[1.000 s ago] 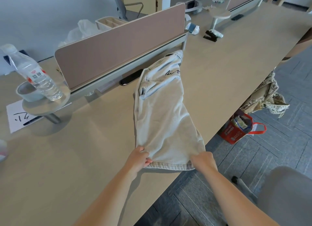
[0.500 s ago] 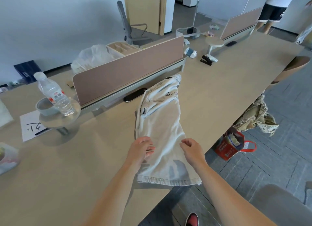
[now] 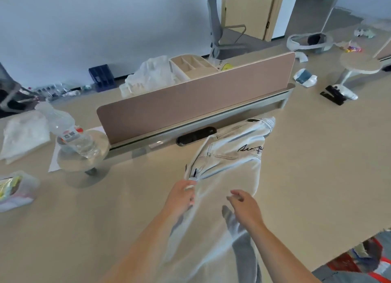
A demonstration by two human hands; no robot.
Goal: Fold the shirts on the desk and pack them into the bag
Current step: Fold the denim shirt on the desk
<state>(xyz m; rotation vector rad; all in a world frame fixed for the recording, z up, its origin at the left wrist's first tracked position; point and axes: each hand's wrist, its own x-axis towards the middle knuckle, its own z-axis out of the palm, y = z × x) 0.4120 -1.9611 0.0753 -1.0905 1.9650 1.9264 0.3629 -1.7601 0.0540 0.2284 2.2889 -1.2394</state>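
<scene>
A pale blue-grey denim garment (image 3: 230,168) with black script lettering lies lengthwise on the beige desk (image 3: 317,166), from the divider down toward me. My left hand (image 3: 182,197) pinches the garment's left edge near its middle. My right hand (image 3: 245,206) hovers just above the cloth with fingers loosely curled, holding nothing, its shadow on the fabric. A red bag (image 3: 357,261) stands on the floor beyond the desk's right edge, blurred and partly cut off.
A pinkish divider panel (image 3: 190,100) crosses the desk behind the garment, with a black cable slot (image 3: 196,135) at its foot. A water bottle (image 3: 67,132) stands on a small round stand at left. Plastic bags, a tray and a black stapler (image 3: 333,94) lie further off.
Both hands have moved up the garment from its near hem to its middle. The camera has tilted up and come closer, so the hem is now out of view.
</scene>
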